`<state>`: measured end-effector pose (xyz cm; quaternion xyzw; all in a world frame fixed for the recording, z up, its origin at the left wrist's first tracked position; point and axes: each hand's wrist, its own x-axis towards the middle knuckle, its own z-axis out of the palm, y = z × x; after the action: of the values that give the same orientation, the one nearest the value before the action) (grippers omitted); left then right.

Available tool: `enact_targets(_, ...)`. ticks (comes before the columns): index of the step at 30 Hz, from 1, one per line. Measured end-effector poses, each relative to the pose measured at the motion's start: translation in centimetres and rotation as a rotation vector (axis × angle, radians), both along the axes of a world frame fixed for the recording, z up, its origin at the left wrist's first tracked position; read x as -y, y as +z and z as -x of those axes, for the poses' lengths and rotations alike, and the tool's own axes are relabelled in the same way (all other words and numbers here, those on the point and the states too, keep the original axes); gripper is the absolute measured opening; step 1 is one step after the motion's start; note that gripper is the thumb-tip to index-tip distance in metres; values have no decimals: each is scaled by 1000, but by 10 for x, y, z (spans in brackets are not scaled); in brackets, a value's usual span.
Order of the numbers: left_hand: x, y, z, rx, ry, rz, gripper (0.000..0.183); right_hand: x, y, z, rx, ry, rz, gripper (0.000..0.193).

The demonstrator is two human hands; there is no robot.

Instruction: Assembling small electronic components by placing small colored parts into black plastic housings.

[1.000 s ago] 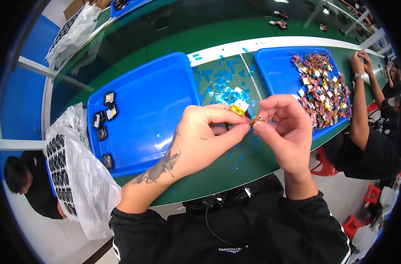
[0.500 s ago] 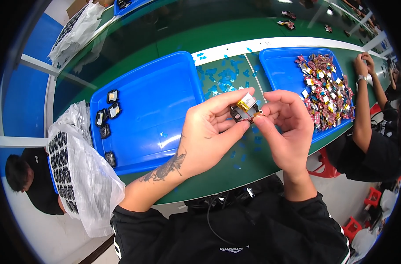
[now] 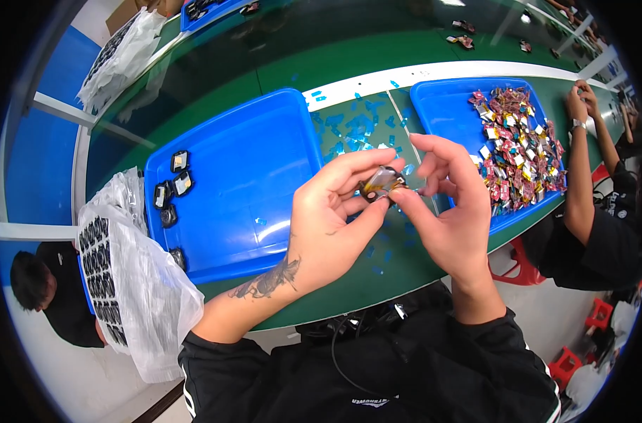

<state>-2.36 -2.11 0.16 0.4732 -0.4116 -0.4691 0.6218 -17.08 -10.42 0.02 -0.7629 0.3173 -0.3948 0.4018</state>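
Note:
A small black oval housing (image 3: 377, 185) with a shiny, partly yellowish inner face lies between the fingers and thumb of my left hand (image 3: 338, 204). My right hand (image 3: 448, 204) is at its right side, its thumb pressed on the housing's edge. The right index finger is raised clear, while the other fingers curl in beside the part. A little blue film tab (image 3: 408, 170) sticks out at the housing's upper right. Below the hands is the green bench top (image 3: 321, 302), and small blue film pieces (image 3: 360, 125) are scattered beyond them.
To the left, a blue tray (image 3: 229, 190) holds several black housings (image 3: 183, 183). The right blue tray (image 3: 434, 99) carries a heap of red circuit boards with batteries (image 3: 518, 155). Plastic-wrapped trays of black parts (image 3: 102, 275) stand far left. A co-worker's arm (image 3: 582, 169) is at right.
The silver and yellow battery that stood up from the housing no longer shows upright; the housing now turns a shiny face upward. My right index finger has lifted away, and its thumb moved left onto the housing.

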Motion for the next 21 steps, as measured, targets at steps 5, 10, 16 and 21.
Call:
enact_targets(5, 4, 6, 2, -71, 31, 8, 47, -2, -1, -5, 114, 38, -182, 49)
enact_targets(10, 4, 15, -10, -138, 70, 11, 46, 1, 6, -21, 210, 109, -205, 44)
enact_targets(16, 3, 24, -21, -288, 77, 50, 47, 9, 46, -13, 137, 131, -128, 38)
enact_targets(21, -24, 70, -50, -177, 262, 228, 53, 31, 161, -52, 223, 177, 657, 17)
